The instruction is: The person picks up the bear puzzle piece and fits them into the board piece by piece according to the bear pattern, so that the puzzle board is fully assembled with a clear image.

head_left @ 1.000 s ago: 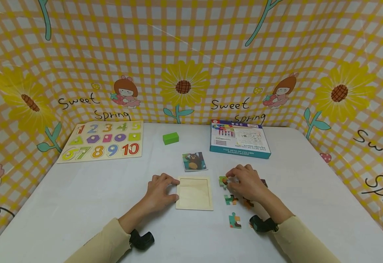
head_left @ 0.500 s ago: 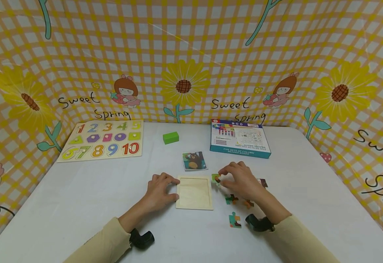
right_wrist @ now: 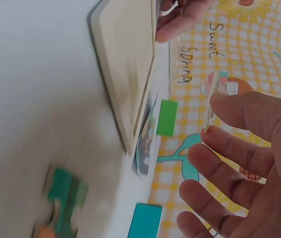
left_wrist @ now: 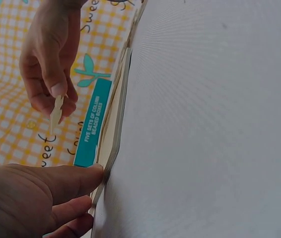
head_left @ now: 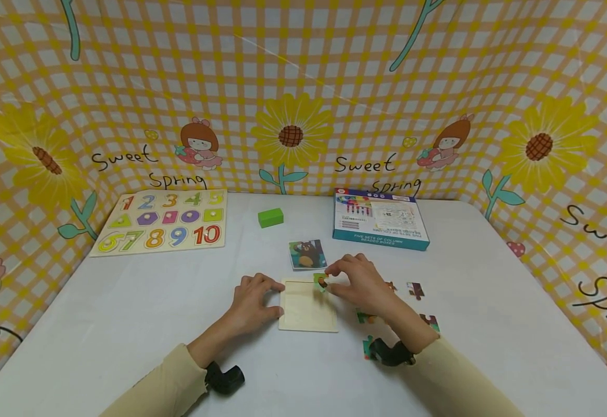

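My right hand pinches a green and brown jigsaw puzzle piece between thumb and index finger, over the top right of the square wooden puzzle tray. The right wrist view shows this piece edge-on at the fingertips, with the other fingers spread behind. On the tray's left edge rest the thumb and index finger of my left hand, set apart from each other. In the left wrist view the left thumb lies against the side of the tray. The tray holds no piece.
Several loose puzzle pieces, one brown-and-white piece among them, lie right of the tray, partly under the right arm. Behind the tray are a bear picture card and a green block. A number board and a box stand farther back.
The right hand has carried the green and brown puzzle piece leftward from the loose pieces to over the tray's upper right corner. The left hand has stayed at the tray's edge.
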### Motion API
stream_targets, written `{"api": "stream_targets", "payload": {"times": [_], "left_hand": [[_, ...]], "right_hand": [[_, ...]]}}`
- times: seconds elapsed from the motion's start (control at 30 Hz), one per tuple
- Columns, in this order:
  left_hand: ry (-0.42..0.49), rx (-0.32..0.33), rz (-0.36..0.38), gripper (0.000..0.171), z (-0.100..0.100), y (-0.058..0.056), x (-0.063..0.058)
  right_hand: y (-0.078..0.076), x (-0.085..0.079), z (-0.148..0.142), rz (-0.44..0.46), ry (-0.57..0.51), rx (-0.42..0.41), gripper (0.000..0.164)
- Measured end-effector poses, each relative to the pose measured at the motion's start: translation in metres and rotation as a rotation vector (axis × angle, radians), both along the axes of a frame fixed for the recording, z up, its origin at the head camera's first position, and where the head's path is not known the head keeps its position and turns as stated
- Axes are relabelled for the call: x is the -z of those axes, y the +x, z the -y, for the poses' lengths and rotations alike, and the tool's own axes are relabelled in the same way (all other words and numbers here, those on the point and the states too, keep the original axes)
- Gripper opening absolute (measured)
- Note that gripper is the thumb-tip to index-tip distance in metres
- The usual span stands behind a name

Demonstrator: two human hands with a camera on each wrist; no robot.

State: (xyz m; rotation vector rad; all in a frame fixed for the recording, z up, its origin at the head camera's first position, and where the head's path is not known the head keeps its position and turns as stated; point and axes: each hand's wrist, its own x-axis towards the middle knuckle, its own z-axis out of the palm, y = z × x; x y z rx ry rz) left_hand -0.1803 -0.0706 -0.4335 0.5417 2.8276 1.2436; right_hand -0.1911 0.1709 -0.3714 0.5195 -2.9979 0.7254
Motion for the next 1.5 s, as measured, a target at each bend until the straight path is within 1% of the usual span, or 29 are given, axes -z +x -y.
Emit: {"api": "stream_targets", "payload": {"times": [0.33,0.7,0.87,1.0,1.23,1.5], "left_hand": [[0.016,-0.010,0.007,0.036,0.000,0.001,-0.001],[0.007,-0.018,0.006,0.035,0.000,0.000,0.000],[0.000,-0.022,0.004,0.036,-0.001,0.000,0.000],[-0.002,-0.021,0.010,0.036,-0.001,0.000,0.000],[-0.002,-0.019,0.020,0.036,0.000,0.000,0.000],[-0.009,-0.024,0.029,0.036,-0.001,0.000,0.001]], "right_hand": [[-0.005,0.005,0.023,-0.007,0.010,-0.030,0.024],[-0.011,0.013,0.044,0.020,0.046,-0.034,0.022],[-0.013,0.016,0.048,0.006,0.095,-0.042,0.023],[-0.015,0.020,0.050,0.015,0.123,-0.049,0.023],[-0.018,0.023,0.053,0.049,0.125,-0.056,0.023],[-0.019,0.027,0.055,0.032,0.153,-0.066,0.022]]}}
